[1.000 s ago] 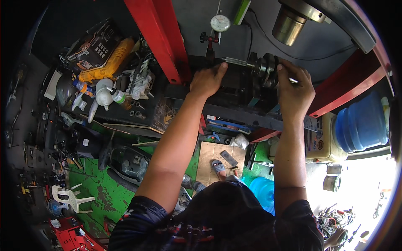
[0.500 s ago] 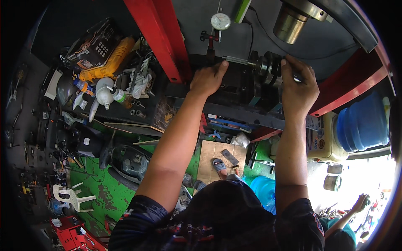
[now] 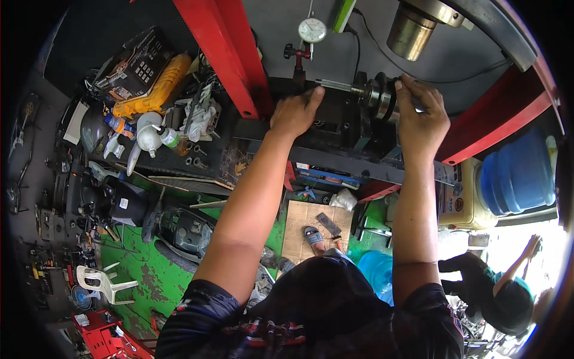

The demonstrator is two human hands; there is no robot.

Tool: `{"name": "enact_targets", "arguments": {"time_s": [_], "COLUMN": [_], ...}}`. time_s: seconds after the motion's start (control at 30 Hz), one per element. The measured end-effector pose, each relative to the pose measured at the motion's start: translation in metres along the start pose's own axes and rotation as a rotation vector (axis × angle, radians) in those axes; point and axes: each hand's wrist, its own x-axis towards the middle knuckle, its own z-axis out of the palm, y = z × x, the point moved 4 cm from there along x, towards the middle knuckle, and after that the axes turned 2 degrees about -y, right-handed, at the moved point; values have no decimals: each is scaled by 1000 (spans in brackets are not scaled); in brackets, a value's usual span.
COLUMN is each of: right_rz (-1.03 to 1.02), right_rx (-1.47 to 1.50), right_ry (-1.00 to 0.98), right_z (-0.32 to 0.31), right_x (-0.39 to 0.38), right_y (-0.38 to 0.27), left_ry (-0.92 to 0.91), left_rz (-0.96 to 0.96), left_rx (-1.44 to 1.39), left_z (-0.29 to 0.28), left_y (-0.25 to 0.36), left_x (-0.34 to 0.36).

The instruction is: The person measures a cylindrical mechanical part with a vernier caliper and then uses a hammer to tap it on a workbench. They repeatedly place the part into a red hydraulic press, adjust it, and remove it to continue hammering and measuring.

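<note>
In the upper middle of the frame, a metal shaft (image 3: 338,85) with round discs (image 3: 375,99) at its right end lies roughly level on black supports (image 3: 363,134). The left hand (image 3: 295,113) is near the shaft's left tip, its thumb extended just below it; the other fingers are too dark to read, so I cannot tell whether they hold anything. The right hand (image 3: 424,113) is at the right side of the discs, thumb and forefinger narrow at their edge; whether they grip it I cannot tell. A dial gauge (image 3: 312,30) stands above the left hand, beside a slanting red post (image 3: 230,57). At upper left, a black box (image 3: 134,66) and a yellow tool (image 3: 158,85) crowd the table (image 3: 209,176). A blue jug (image 3: 519,179) sits at right, and a co-worker (image 3: 508,299) bends at lower right.
</note>
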Motion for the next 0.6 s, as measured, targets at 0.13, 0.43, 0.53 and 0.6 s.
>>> {"name": "enact_targets", "arguments": {"time_s": [0.13, 0.43, 0.53, 0.6], "right_rz": [99, 88, 73, 76], "right_rx": [0, 69, 43, 22], "right_ry": [-102, -20, -7, -27], "right_z": [4, -14, -14, -11], "right_x": [-4, 7, 11, 12], "right_y": [6, -18, -20, -18], "left_ry": [-4, -6, -14, -12], "left_rz": [-5, -24, -28, -28], "left_rx": [4, -15, -9, -7], "left_z": [0, 0, 0, 1], "left_y": [0, 1, 0, -2], "left_x": [0, -2, -2, -1]}}
